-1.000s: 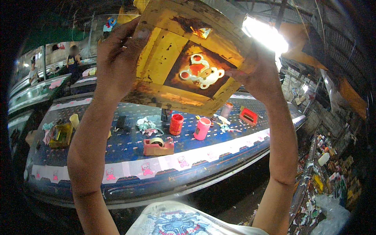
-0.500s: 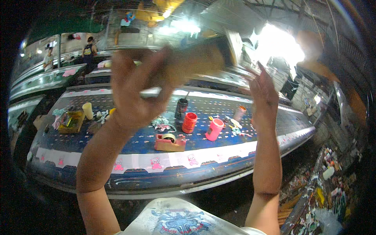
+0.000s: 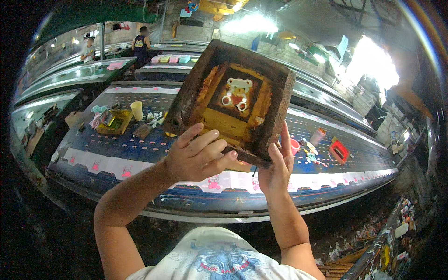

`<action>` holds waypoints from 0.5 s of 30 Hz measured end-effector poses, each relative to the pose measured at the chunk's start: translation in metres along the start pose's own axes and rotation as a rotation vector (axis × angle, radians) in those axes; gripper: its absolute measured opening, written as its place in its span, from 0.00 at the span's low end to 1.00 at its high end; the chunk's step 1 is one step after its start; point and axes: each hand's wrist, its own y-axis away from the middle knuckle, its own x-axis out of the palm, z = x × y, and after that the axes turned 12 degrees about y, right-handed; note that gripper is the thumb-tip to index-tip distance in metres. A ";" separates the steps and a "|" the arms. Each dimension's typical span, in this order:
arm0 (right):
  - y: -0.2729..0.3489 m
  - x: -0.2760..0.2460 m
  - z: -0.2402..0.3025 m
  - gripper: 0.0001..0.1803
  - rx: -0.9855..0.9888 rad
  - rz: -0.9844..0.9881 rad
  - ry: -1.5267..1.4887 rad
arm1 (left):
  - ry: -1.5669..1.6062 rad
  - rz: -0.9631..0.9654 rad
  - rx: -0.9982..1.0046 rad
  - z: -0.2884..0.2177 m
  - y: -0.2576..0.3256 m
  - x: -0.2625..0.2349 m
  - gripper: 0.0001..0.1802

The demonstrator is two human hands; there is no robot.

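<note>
I hold a dark wooden printing frame up in front of me, tilted, its inner side facing me. Its yellow-stained mesh shows a small white bear shape with red parts at the centre. My left hand grips the frame's lower left edge, fingers spread over the wood. My right hand supports the lower right corner from beneath. Below the frame runs a long blue table with a strip of white cloth pieces printed with small pink figures.
On the table stand a yellow tray, a pale cup, a pink cup, a red box and a small can. More long tables lie behind. Two people stand far back. Clutter covers the floor at right.
The frame has come down from overhead to chest height and turned its inner face toward me. Both hands now grip its lower edge. My view has shifted left along the table.
</note>
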 end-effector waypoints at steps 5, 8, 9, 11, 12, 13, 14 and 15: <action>0.010 -0.020 -0.018 0.46 -0.021 0.044 -0.004 | 0.164 -0.086 -0.399 -0.006 0.026 -0.040 0.37; 0.015 -0.027 -0.036 0.45 -0.084 0.086 0.105 | 0.322 -0.331 -0.717 0.021 0.042 -0.033 0.43; 0.015 -0.025 -0.043 0.45 -0.095 0.104 0.110 | 0.477 -0.360 -0.849 0.027 0.048 -0.034 0.43; 0.015 -0.014 -0.057 0.45 -0.110 0.169 0.108 | 0.560 -0.343 -0.983 0.037 0.053 -0.048 0.42; 0.014 -0.010 -0.055 0.45 -0.130 0.209 0.108 | 0.510 -0.294 -0.962 0.041 0.047 -0.055 0.42; 0.014 -0.004 -0.060 0.45 -0.138 0.222 0.075 | 0.615 -0.378 -0.947 0.040 0.050 -0.057 0.40; 0.011 -0.011 -0.060 0.45 -0.172 0.218 0.084 | 0.566 -0.348 -0.949 0.042 0.051 -0.049 0.40; 0.011 -0.025 -0.062 0.46 -0.174 0.227 0.107 | 0.514 -0.317 -0.948 0.044 0.054 -0.043 0.41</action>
